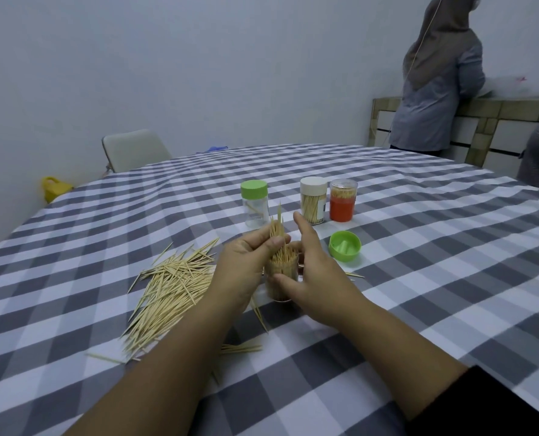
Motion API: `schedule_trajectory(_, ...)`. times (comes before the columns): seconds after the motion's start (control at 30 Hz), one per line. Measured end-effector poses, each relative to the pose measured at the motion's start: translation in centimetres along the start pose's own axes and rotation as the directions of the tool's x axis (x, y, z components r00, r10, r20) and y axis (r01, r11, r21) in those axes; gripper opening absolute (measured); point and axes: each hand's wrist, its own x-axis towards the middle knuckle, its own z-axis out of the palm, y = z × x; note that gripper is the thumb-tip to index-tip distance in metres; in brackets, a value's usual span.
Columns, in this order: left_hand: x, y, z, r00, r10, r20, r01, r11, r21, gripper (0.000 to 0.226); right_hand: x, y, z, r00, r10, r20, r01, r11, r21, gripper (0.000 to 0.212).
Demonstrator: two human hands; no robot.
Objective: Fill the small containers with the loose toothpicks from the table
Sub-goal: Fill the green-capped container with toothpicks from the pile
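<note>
A clear open container (282,272) packed with toothpicks stands upright on the checked tablecloth (419,247). My right hand (312,272) steadies its side, thumb on the front and fingers around the back. My left hand (246,265) pinches a small bundle of toothpicks (277,229) upright, right over the container's mouth. A loose pile of toothpicks (170,284) lies to the left, with a few more near my left forearm. The container's green lid (345,246) lies upturned to the right.
Behind stand a nearly empty jar with a green cap (255,202), a white-capped jar of toothpicks (313,199) and a clear-topped red one (343,199). A chair (132,149) sits at the far edge. A person (438,77) stands at a counter, back right.
</note>
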Motion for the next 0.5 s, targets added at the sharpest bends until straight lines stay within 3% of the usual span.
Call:
schedule_trajectory(0.23,0.1,1.0,-1.0,0.989,-0.057,0.137,0.048,0.997,0.065,0.035,0.1,0.1,-0.3,1.000,0.007,0.028,-0.006,0.999,-0.031,0.099)
schedule_trajectory(0.37,0.3,1.7,-2.3,0.963,-0.130,0.238,0.067,0.964,0.256,0.055,0.2,0.4,-0.3,0.999,-0.031,0.037,0.029,0.998,0.056,0.097)
schedule_trajectory(0.5,-0.4,2.1,-2.7,0.889,-0.229,0.397,0.021,0.885,0.464,0.054,0.2,0.3,0.1,0.998,-0.068,-0.012,0.068,0.994,0.089,0.084)
